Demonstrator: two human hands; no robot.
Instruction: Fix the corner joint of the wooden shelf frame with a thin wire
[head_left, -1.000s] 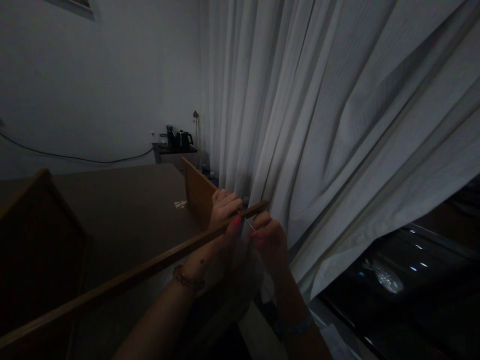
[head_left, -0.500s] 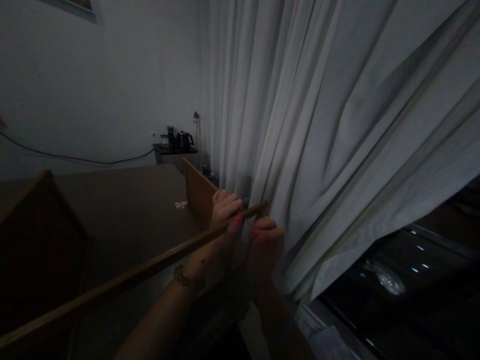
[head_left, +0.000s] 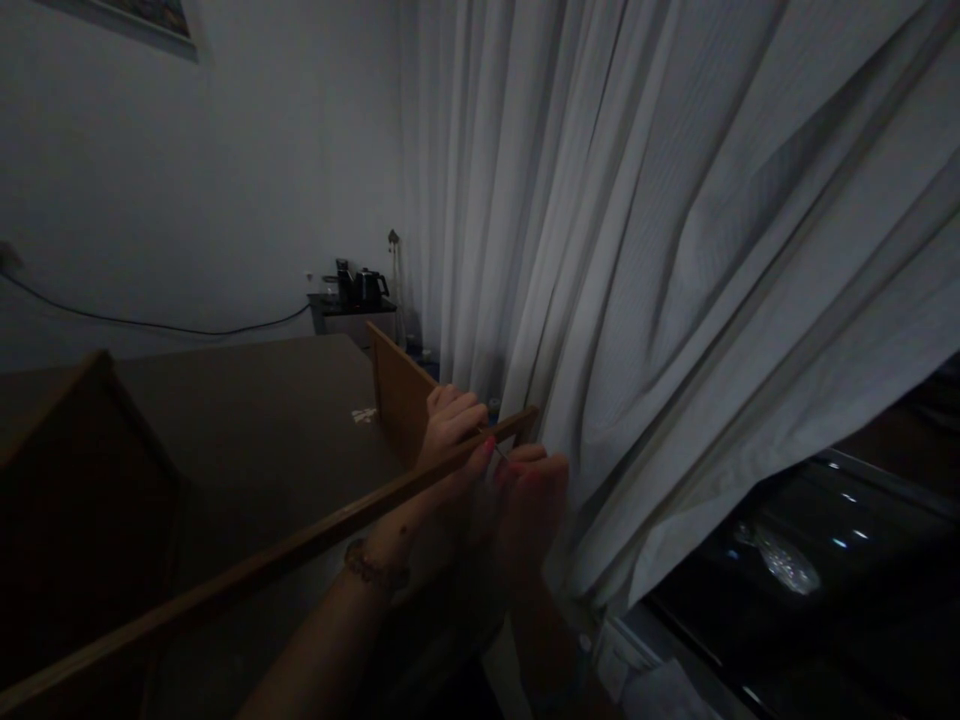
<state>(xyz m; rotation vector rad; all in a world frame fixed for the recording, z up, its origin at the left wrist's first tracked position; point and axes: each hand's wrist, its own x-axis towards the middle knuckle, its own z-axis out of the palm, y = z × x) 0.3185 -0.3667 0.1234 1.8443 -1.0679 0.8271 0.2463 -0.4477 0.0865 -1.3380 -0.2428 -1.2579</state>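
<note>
A long wooden rail [head_left: 277, 562] runs from the lower left up to the middle, its end near the curtain. My left hand [head_left: 452, 425] is wrapped round this rail close to that end, fingers on the far side and thumb on the near side. My right hand [head_left: 534, 490] is closed in a pinch just right of it. Between its fingers is a thin metal rod [head_left: 501, 454], which points at the rail by my left thumb; the kind of tool is too dim to tell. Behind my left hand stands an upright wooden panel [head_left: 401, 385].
Another wooden panel [head_left: 82, 490] stands at the left on the brown tabletop [head_left: 277, 400]. Small whitish pieces [head_left: 364, 415] lie on the tabletop. A white curtain [head_left: 600, 300] hangs close on the right. Farther back, a black kettle [head_left: 369, 286] stands on a small cabinet [head_left: 352, 308].
My left thumb has shifted slightly up and right along the rail. The right hand keeps its pinch on the thin rod, turned a little. The camera view has tilted slightly upward.
</note>
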